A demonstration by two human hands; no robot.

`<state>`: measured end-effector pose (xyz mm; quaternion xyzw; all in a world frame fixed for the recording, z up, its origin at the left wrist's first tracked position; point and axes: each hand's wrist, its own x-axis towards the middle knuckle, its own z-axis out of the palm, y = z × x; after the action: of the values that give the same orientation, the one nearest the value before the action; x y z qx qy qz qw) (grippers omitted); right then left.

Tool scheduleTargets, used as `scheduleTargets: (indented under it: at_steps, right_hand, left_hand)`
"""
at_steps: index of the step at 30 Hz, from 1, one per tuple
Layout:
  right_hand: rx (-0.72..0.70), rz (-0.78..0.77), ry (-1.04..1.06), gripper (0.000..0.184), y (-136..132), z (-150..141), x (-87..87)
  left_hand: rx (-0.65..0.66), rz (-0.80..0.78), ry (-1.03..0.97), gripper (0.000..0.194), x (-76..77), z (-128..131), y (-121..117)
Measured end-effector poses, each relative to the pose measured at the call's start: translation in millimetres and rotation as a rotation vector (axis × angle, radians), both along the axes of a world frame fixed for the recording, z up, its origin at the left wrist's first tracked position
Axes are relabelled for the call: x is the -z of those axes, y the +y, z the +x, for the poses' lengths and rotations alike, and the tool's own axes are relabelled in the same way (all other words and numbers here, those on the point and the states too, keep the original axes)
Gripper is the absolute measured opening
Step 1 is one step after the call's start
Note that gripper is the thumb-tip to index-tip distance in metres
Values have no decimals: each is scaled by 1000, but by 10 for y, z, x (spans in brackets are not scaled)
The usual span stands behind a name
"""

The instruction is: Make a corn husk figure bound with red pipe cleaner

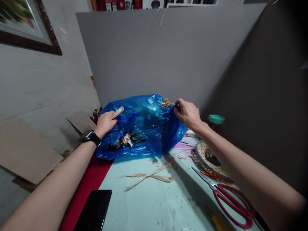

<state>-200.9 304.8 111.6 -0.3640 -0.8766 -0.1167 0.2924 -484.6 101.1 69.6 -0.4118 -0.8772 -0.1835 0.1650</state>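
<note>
A blue plastic bag (pixel 149 125) lies at the back of the table, with pale dried strips (pixel 126 140) showing through its opening. More straw-coloured strips (pixel 166 102) poke out at its upper right. My left hand (pixel 106 122) is closed around a short pale strip (pixel 118 112) at the bag's left side. Pinched between the fingers of my right hand (pixel 187 110) is the bag's right upper edge. Two long dried strips (pixel 149 175) lie crossed on the table in front of the bag, with small scraps near them.
Red-handled scissors (pixel 231 202) lie at the right, beside a round woven piece (pixel 207 154). Behind them stands a container with a green lid (pixel 217 119). A black phone (pixel 93 210) rests at the front left. Grey panels (pixel 154 57) rise behind the table.
</note>
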Motion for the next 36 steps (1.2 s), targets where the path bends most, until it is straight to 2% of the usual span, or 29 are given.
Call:
scheduleTargets:
  at_steps: [2, 4, 5, 6, 7, 8, 11, 14, 17, 20, 22, 24, 26, 29, 32, 36]
  right_hand:
    - [-103, 207, -22, 32, -175, -19, 82]
    - [-349, 348, -129, 34, -402, -110, 267]
    - [-529, 356, -249, 34, -506, -185, 390]
    - [-651, 324, -367, 32, -589, -276, 524]
    - [-705, 282, -435, 31, -645, -378, 660]
    - [-717, 248, -466, 33, -670, -487, 790]
    - [-604, 155, -412, 54, -588, -808, 1086]
    - [-539, 205, -288, 56, -411, -1075, 1202]
    - [-542, 303, -227, 57, -281, -1279, 1175]
    - [-530, 352, -269, 52, -209, -1407, 1064]
    - [-488, 332, -326, 43, -176, -1444, 961]
    - [-438, 304, -349, 37, -151, -1447, 848]
    - [-396, 297, -327, 36, -133, -1424, 732]
    - [-348, 311, -285, 33, -94, -1350, 566]
    - [-287, 302, -243, 28, -24, -1254, 411]
    - [-228, 269, -192, 28, 66, -1144, 229]
  left_hand:
    - [29, 11, 9, 22, 49, 23, 92]
    - [50, 29, 14, 24, 101, 65, 148]
    - [52, 41, 11, 23, 118, 87, 158]
    - [50, 58, 5, 21, 123, 105, 158]
    - [44, 79, -3, 20, 117, 116, 146]
    - [34, 100, -6, 19, 99, 121, 126]
    - [-36, 248, -63, 26, -17, 90, 29]
    - [-111, 497, -220, 28, -170, 32, -80]
    - [-112, 664, -290, 31, -275, 35, -157]
    - [-35, 647, -200, 36, -247, 159, -176]
    - [83, 505, -101, 40, -120, 295, -161]
    - [200, 278, -1, 52, 83, 437, -138]
    - [242, 33, 94, 81, 310, 539, -119]
    - [223, -207, 217, 93, 537, 546, -100]
    - [107, -226, 282, 94, 512, 409, -58]
    - [59, -146, 302, 92, 278, 260, 48]
